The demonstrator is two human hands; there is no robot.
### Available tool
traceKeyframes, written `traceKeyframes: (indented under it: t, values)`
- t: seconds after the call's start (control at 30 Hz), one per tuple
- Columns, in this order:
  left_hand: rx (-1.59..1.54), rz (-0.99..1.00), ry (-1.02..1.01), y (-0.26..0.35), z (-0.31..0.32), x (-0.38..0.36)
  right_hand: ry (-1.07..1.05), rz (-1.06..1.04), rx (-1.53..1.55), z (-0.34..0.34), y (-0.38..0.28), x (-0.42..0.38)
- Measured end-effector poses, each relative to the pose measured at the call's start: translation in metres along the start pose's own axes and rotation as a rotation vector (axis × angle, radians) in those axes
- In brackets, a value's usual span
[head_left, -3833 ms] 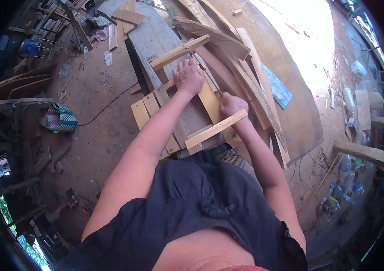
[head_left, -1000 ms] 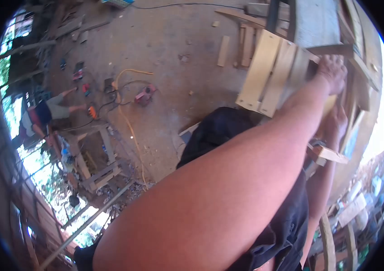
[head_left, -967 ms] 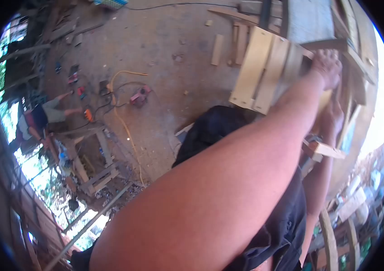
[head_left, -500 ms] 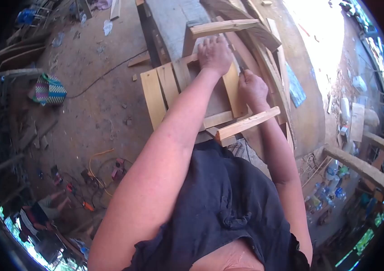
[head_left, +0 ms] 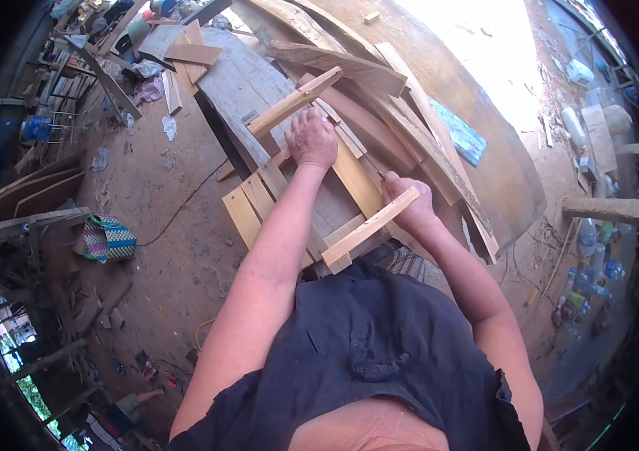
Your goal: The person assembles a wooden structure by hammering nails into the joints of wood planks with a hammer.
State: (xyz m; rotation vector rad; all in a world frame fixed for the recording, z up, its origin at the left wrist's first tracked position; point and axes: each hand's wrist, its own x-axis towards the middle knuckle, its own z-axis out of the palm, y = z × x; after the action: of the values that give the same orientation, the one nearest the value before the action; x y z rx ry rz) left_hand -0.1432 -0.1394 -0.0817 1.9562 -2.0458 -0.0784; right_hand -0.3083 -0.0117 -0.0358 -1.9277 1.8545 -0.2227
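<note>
A small wooden frame of pale slats (head_left: 357, 177) lies on a grey plank bench (head_left: 218, 75) in front of my body. My left hand (head_left: 312, 139) rests on the frame's far part, its fingers curled over the wood beside an upright piece (head_left: 294, 101). My right hand (head_left: 409, 201) is closed round the handle end of a thin dark tool (head_left: 374, 167), whose shaft points up and left along the frame's right slat. Another raised pale piece (head_left: 372, 229) stands at the near end, close to my right wrist. The tool's tip is too small to make out.
Long boards (head_left: 409, 128) lie to the right of the frame, with a blue painted piece (head_left: 458, 131) among them. A woven basket (head_left: 109, 239) sits on the floor at left. Plastic bottles (head_left: 590, 282) lie at right. Part of another person shows at lower left.
The view has shifted, so more of the bench shows at top left. My right hand has moved back toward me along the frame's side, and more of the tool's shaft is visible.
</note>
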Motion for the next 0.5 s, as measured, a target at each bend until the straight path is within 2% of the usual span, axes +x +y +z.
traceKeyframes:
  t: [0.23, 0.5]
  values:
    - [0.014, 0.035, 0.007, 0.000, 0.002, 0.001, -0.059, -0.002, 0.006, -0.006, -0.004, 0.016]
    - [0.022, 0.056, 0.041, 0.005, 0.003, 0.000, 0.038, 0.018, 0.121, 0.014, -0.001, 0.035]
